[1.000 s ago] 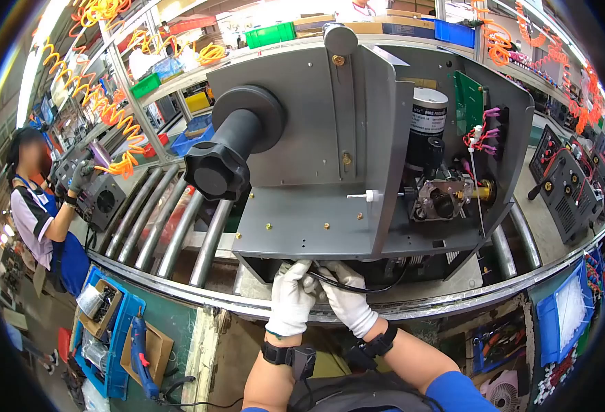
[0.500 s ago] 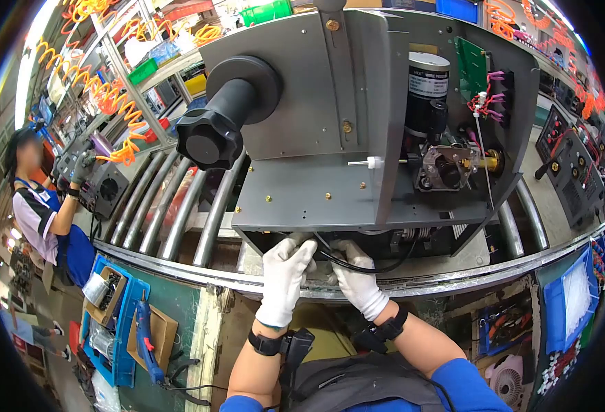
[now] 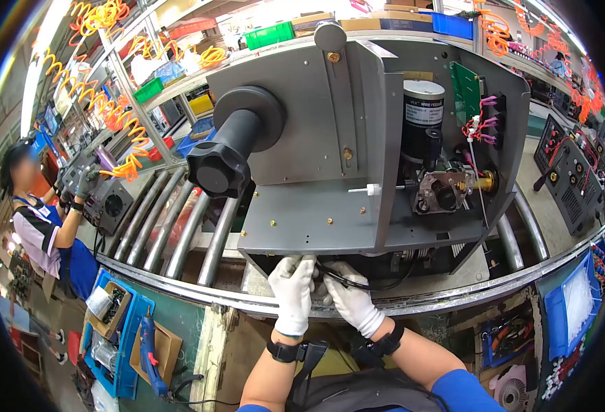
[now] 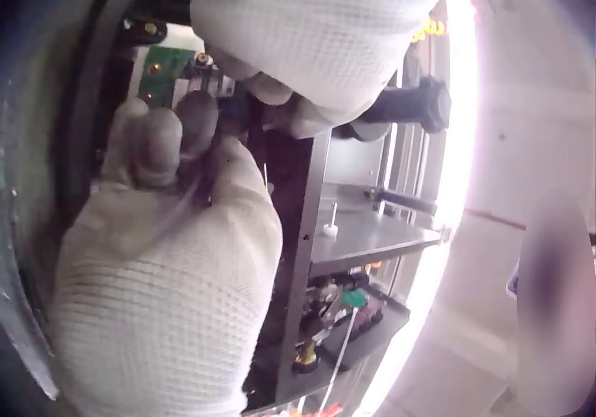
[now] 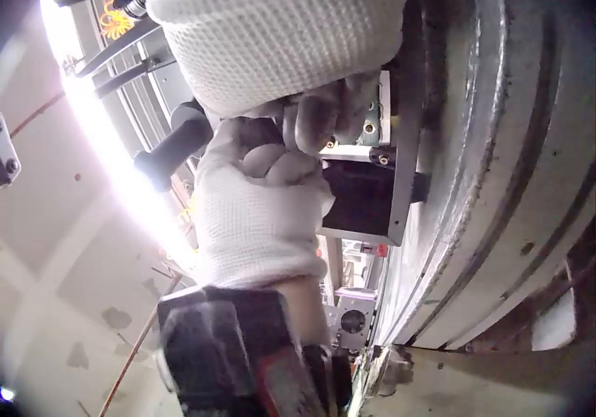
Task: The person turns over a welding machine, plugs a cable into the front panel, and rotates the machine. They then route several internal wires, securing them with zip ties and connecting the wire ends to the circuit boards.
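At the lower front opening of a grey welding-machine housing (image 3: 302, 223), both white-gloved hands work close together. A thin black cable (image 3: 347, 280) comes out between them and loops right, past the knuckles of the right hand. My left hand (image 3: 292, 285) pinches the cable near the opening's upper edge; its fingertips are partly hidden. Just beside it, my right hand (image 3: 350, 299) curls its fingers at the same cable. In the right wrist view the left hand (image 5: 261, 203) meets the right hand (image 5: 279, 40) at the fingertips. A green circuit board (image 4: 160, 77) shows inside, behind the fingers.
The housing carries a spool holder (image 3: 230, 141) and a wire feeder motor (image 3: 422, 113), and stands on a roller conveyor (image 3: 216, 240). Blue bins (image 3: 130, 336) and an electric screwdriver (image 3: 150, 353) lie left. Another person (image 3: 45, 220) works left; another machine (image 3: 570, 178) stands right.
The head view dipped and came back. The hands stay at the opening with small finger shifts, and the cable loop now lies lower and flatter across the right hand.
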Motion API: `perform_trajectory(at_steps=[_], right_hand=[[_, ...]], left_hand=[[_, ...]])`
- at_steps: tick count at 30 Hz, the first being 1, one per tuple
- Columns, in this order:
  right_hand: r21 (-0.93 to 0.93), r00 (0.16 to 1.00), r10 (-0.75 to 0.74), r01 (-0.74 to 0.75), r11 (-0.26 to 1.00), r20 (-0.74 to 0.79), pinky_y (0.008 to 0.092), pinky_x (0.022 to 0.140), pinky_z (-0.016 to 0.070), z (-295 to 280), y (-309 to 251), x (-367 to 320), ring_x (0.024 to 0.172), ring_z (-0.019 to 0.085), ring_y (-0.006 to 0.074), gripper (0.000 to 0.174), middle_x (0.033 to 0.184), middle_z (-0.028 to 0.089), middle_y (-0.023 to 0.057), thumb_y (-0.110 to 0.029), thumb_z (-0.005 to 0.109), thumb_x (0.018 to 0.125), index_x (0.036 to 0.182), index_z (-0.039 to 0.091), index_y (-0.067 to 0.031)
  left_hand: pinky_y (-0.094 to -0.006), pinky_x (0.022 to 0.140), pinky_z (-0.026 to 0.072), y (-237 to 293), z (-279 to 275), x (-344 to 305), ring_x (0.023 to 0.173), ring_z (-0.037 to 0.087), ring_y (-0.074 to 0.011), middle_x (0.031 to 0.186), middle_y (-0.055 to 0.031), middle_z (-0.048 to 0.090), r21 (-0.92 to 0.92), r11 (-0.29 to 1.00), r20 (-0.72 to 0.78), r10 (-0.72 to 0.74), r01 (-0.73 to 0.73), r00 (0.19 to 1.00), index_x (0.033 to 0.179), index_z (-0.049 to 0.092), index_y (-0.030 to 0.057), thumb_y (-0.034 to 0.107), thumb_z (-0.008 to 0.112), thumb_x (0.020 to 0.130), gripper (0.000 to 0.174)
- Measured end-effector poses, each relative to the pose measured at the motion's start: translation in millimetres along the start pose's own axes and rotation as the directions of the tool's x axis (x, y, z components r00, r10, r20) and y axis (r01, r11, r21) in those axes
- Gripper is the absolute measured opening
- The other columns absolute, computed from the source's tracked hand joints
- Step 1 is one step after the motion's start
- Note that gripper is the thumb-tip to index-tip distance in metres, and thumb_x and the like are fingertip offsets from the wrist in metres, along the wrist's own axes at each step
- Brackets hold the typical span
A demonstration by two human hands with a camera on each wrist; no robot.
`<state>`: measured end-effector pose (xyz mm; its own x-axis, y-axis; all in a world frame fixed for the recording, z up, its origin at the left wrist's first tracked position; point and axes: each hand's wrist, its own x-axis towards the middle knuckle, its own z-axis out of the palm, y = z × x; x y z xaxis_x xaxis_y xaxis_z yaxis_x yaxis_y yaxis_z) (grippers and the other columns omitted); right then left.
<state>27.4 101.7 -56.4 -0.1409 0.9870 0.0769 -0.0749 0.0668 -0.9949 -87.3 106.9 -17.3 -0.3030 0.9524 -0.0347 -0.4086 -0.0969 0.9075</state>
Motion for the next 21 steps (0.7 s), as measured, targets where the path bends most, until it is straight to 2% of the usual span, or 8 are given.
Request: perform_trajectory(at_steps=[1,3,5,9,13,15,18,21], right_hand=[[0.0,1.0,0.0,0.0,1.0,-0.001,0.0221,0.057,0.0488,-2,5,3,0.063,0.058,0.0071,0.02,0.079,0.063,0.0039,-0.009,0.058,0.093,0.111,0.059,0.0007],[-0.422,0.892,-0.453,0.412,0.807,0.005,0.0242,0.068,0.0499,-4,15,10,0.075,0.06,0.01,0.02,0.088,0.064,0.0062,-0.007,0.06,0.091,0.109,0.06,0.0011],[-0.362,0.945,-0.327,0.31,0.879,0.015,0.0259,0.076,0.049,-9,14,13,0.084,0.06,0.0117,0.02,0.094,0.064,0.0076,-0.005,0.061,0.089,0.109,0.06,0.0009],[0.049,0.992,-0.129,0.129,0.99,-0.008,0.0228,0.068,0.0507,-6,7,14,0.081,0.062,0.0087,0.023,0.094,0.066,0.0072,0.002,0.059,0.088,0.111,0.059,0.0032],[0.051,0.988,-0.148,0.15,0.987,-0.033,0.0217,0.064,0.0508,-5,6,16,0.078,0.062,0.0076,0.024,0.095,0.066,0.0087,0.004,0.059,0.088,0.112,0.059,0.0041],[-0.163,0.971,-0.237,0.23,0.959,-0.028,0.0214,0.062,0.0513,-3,2,20,0.072,0.062,0.0081,0.024,0.093,0.067,0.0081,0.002,0.061,0.088,0.112,0.059,0.0048],[0.099,0.973,-0.216,0.223,0.97,-0.077,0.0195,0.058,0.0464,2,13,25,0.066,0.056,0.0058,0.022,0.083,0.063,0.0031,-0.002,0.06,0.09,0.111,0.061,0.0047],[0.187,0.981,-0.132,0.157,0.97,-0.14,0.0205,0.057,0.049,8,9,20,0.065,0.061,0.0072,0.017,0.083,0.067,0.0047,-0.001,0.063,0.089,0.105,0.063,0.0039]], left_hand=[[-0.0173,0.045,0.0366,-6,-2,1,0.053,0.048,-0.0041,0.072,0.0001,0.057,0.031,0.994,0.0,0.103,-0.103,0.995,0.086,0.062,0.001,0.003,0.066,0.085,0.004],[-0.017,0.046,0.0365,-9,-3,2,0.053,0.047,-0.0033,0.072,0.0009,0.056,0.066,0.978,0.003,0.198,-0.198,0.98,0.086,0.062,0.0014,0.002,0.068,0.086,0.005],[-0.017,0.047,0.0352,-2,-1,-2,0.052,0.045,-0.0018,0.071,0.003,0.055,0.025,0.993,-0.016,0.114,-0.114,0.993,0.085,0.064,0.0027,0.004,0.068,0.087,0.004],[-0.0183,0.045,0.032,9,3,-3,0.05,0.043,-0.0015,0.066,0.0042,0.054,0.124,0.989,0.05,0.07,-0.075,0.996,0.08,0.062,0.0028,0.009,0.068,0.088,0.011],[-0.0184,0.045,0.0318,2,7,5,0.049,0.043,-0.0027,0.065,0.0028,0.053,-0.033,0.996,0.042,0.081,-0.08,0.996,0.078,0.061,0.0019,0.005,0.064,0.087,0.01],[-0.0187,0.043,0.0272,0,8,9,0.046,0.037,-0.0013,0.064,0.0061,0.049,0.009,0.995,0.054,0.104,-0.104,0.993,0.076,0.054,0.0077,0.006,0.062,0.087,0.014],[-0.0193,0.043,0.028,-12,-1,16,0.046,0.038,-0.0021,0.063,0.0061,0.049,0.174,0.903,0.165,0.367,-0.393,0.916,0.074,0.053,0.0083,0.006,0.062,0.087,0.016],[-0.0201,0.043,0.0286,-4,3,11,0.045,0.038,-0.0029,0.063,0.0053,0.049,-0.044,0.994,0.086,0.105,-0.102,0.991,0.073,0.053,0.0094,0.006,0.061,0.086,0.016]])
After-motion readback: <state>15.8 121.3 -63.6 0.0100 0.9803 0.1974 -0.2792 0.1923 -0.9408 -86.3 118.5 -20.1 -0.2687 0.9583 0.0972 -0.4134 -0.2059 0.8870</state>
